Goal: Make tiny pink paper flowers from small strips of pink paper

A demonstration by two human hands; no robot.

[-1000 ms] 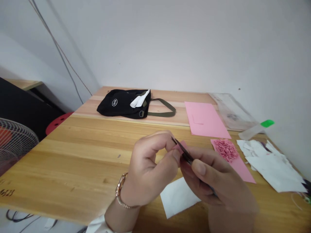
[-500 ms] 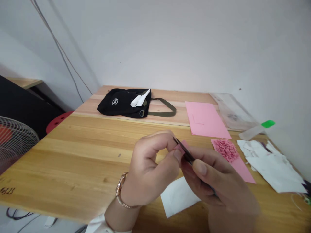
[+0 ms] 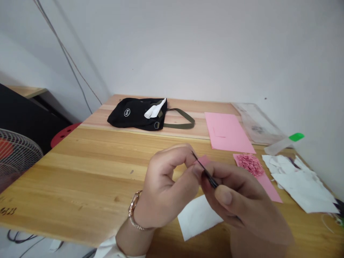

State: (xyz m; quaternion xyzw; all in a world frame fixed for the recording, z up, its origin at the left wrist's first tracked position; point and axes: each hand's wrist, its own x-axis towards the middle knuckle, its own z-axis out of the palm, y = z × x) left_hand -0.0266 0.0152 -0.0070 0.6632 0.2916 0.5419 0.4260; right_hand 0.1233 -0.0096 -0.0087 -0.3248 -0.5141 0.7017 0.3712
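My left hand [image 3: 172,184] is closed, with thumb and forefinger pinching a small piece of pink paper [image 3: 204,159]. In my right hand [image 3: 242,200] is a slim dark pair of snips [image 3: 209,176], gripped between the thumb and the curled fingers. Its narrow blades lie together across the pink paper, their tips by my left fingertips. The handle end is hidden in my right palm. Below the hands, a white sheet [image 3: 197,218] lies on the wooden table [image 3: 80,179], partly covered by my right hand.
A pile of pink shreds [image 3: 251,165] rests on a pink sheet [image 3: 271,188] at right. Beside it lie white papers [image 3: 306,186]. Further back are larger pink paper [image 3: 231,132], a green-tipped clear item [image 3: 285,143] and a black bag [image 3: 134,114]. A fan [image 3: 18,157] stands left.
The snips' blades have come together from slightly apart, and my right thumb has shifted a little down. My left hand stays almost still.
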